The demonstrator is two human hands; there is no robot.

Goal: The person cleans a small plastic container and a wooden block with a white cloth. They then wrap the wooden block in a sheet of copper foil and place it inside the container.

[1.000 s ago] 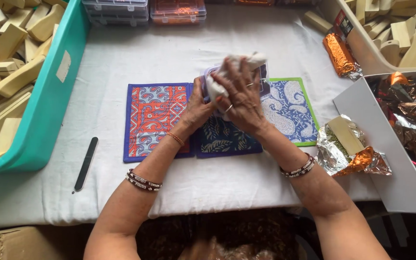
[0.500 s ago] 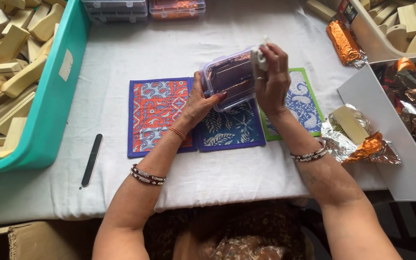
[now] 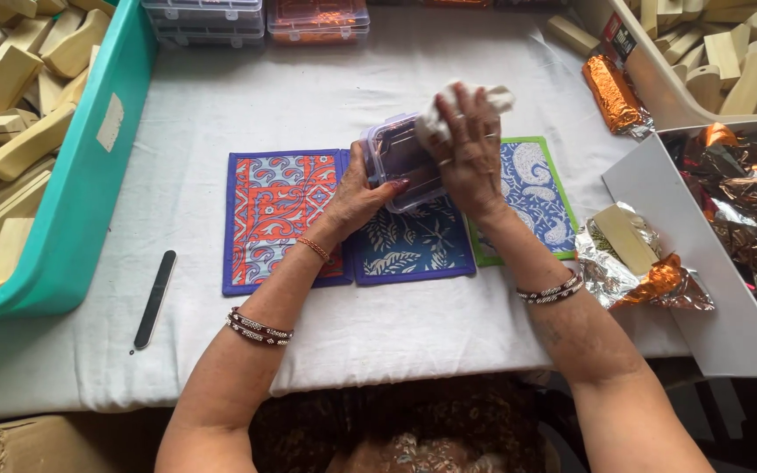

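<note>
Since half a second ago, both of my hands have drawn the clear plastic box (image 3: 399, 162) down and a little toward me, and the white cloth (image 3: 464, 103) is again bunched up on top of it instead of sitting at its far end. My left hand (image 3: 358, 194) is closed around the near left side of the box, thumb on its rim, holding it tilted above the middle of the bench (image 3: 221, 114). My right hand (image 3: 470, 149) is clenched on the cloth and presses it against the far right side of the box.

Under the box lie three quilted mats side by side on the white covering: an orange-and-blue mat (image 3: 278, 215) to the left, a dark blue leaf mat (image 3: 418, 245) in the middle, and a green-edged paisley mat (image 3: 532, 188) to the right, partly hidden by my right wrist.

Near the left front edge of the bench lies a black nail file (image 3: 154, 298). A teal bin (image 3: 81, 188) full of pale wooden blocks stands along the left edge. At the far edge are two lidded plastic cases (image 3: 260, 17). Toward the right edge a pale bar sits on an opened foil wrapper (image 3: 633, 258), beside a white tray (image 3: 711, 263) of crumpled foil.
</note>
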